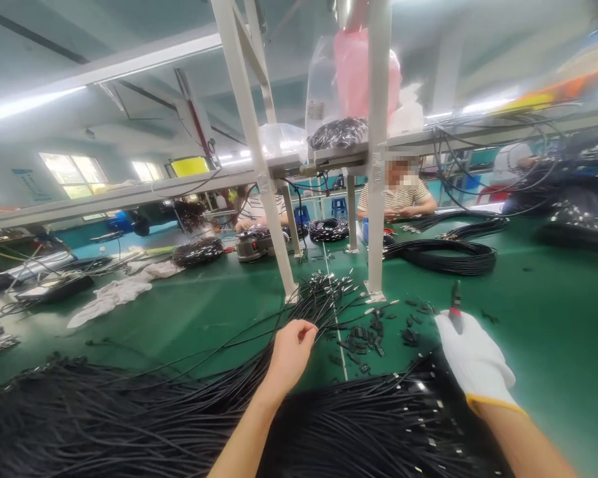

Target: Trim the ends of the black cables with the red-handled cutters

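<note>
- Centrally, I saw the bare left hand (290,352) curled at the black cables (319,302); I couldn't tell whether its fingers gripped one.
- Farther right, I had the white-gloved right hand (471,355) clasped around a dark, red-marked tool (456,300).
- Black scraps (361,340) lay between the hands on the green table (558,332).
- A cable pile (104,418) spread across the near side.
</note>
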Available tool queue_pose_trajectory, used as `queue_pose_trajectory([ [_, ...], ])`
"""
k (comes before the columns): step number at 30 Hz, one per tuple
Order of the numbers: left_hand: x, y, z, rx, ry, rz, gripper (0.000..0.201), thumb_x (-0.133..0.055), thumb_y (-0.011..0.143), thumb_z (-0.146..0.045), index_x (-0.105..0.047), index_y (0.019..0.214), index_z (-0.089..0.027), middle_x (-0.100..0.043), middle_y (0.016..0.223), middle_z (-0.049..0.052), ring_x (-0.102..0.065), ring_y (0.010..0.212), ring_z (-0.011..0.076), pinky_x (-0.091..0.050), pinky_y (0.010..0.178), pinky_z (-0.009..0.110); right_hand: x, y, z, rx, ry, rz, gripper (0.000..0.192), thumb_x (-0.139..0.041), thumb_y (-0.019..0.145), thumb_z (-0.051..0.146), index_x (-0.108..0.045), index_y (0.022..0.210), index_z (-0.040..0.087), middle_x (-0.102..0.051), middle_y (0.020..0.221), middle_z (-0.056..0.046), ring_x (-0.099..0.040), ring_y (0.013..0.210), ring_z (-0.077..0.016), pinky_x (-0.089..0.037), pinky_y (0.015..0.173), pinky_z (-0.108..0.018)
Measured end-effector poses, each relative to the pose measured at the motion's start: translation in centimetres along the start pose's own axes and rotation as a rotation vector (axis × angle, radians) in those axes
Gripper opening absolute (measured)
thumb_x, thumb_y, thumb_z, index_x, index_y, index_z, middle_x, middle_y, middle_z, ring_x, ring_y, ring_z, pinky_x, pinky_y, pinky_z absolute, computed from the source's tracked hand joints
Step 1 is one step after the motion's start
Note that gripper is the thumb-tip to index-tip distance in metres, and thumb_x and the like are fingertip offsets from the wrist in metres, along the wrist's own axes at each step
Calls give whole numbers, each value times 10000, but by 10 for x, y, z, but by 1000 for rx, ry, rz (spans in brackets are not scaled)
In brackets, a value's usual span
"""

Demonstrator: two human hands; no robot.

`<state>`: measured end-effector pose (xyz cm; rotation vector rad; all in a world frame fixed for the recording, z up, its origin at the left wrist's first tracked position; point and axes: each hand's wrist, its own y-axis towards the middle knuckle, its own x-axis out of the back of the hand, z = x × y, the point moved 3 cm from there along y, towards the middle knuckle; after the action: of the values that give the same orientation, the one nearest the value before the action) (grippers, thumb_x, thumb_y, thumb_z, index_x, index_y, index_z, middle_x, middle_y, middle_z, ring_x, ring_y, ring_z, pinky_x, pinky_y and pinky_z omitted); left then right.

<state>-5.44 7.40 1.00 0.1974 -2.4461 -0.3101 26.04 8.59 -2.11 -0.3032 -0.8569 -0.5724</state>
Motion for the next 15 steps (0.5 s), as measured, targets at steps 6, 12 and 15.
queue_pose_trajectory([
  [6, -9, -30, 4, 24, -25, 232, 181, -569, 810, -273, -711, 721, -204, -708, 724, 19, -610, 694, 196, -428, 657, 296, -1, -5, 3, -78, 74, 106, 673, -192, 916, 625, -544, 1358, 260, -637, 1304, -182, -611, 1147, -405, -486, 873, -525],
  [12, -10, -42, 15, 35, 53, 313, 86, -620, 710, -208, -685, 653, -219, -684, 762, 32, -585, 782, 233, -404, 737, 336, -2, -4, 6, -87, 103, 106, 683, -206, 910, 650, -540, 1361, 262, -610, 1354, -187, -596, 1176, -432, -480, 883, -551],
  [15, -11, -41, 18, 50, 75, 318, 41, -619, 671, -210, -645, 639, -214, -662, 775, 50, -575, 812, 262, -398, 764, 367, -1, -3, 6, -52, 127, 72, 632, -238, 917, 621, -594, 1293, 259, -664, 1277, -165, -638, 1110, -388, -503, 858, -508],
])
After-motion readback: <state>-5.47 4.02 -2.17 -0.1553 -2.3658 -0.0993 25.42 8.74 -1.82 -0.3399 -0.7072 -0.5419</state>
